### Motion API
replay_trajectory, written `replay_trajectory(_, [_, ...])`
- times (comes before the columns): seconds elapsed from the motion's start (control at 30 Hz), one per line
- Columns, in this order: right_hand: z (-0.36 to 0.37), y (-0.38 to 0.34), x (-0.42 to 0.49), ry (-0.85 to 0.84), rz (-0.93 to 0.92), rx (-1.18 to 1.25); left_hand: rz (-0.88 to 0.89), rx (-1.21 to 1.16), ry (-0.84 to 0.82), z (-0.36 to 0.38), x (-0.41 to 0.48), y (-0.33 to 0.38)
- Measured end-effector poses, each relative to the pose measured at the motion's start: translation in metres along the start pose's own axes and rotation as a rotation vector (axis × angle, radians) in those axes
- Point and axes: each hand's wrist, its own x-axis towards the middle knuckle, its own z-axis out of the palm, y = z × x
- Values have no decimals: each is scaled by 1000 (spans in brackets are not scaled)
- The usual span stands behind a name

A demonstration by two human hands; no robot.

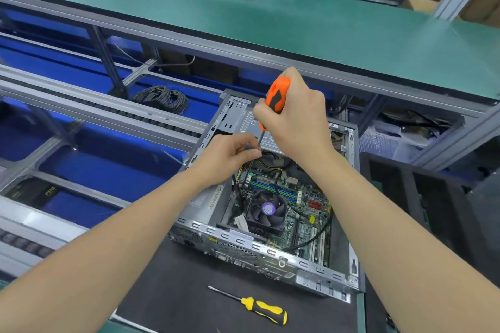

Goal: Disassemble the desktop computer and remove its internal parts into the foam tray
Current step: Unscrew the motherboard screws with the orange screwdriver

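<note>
An open desktop computer case (319,269) lies on a black mat, its motherboard (305,197) and CPU fan (267,209) exposed. My right hand (295,119) grips the orange-and-black handle of a screwdriver (276,96), held upright over the far part of the case. My left hand (230,157) pinches the screwdriver's thin shaft between thumb and fingers, just above the cables near the power supply (208,197). The tip is hidden behind my left hand. Dark foam tray (433,197) stands to the right of the case.
A yellow-and-black screwdriver (257,307) lies on the black mat (173,278) in front of the case. Blue conveyor bins and roller rails run to the left, with a coil of cable (162,97). A green shelf (243,11) hangs above at the back.
</note>
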Motion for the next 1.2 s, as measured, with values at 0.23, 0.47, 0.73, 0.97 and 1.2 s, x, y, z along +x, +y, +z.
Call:
replay_trajectory(0.23, [2,0,2,-13,-9,-16,10,-22,-7,1,1,-3])
replay_trajectory(0.47, [4,0,5,-11,-6,-32,16,-40,7,3,2,-9])
replay_trajectory(0.73, [4,0,5,-5,-2,-31,20,-57,15,3,2,-10])
replay_trajectory(0.97, [5,-1,5,-5,-4,-33,16,-65,6,4,3,-10])
replay_trajectory(1.2, [3,-4,6,-63,28,-41,18,-81,13,3,3,-12])
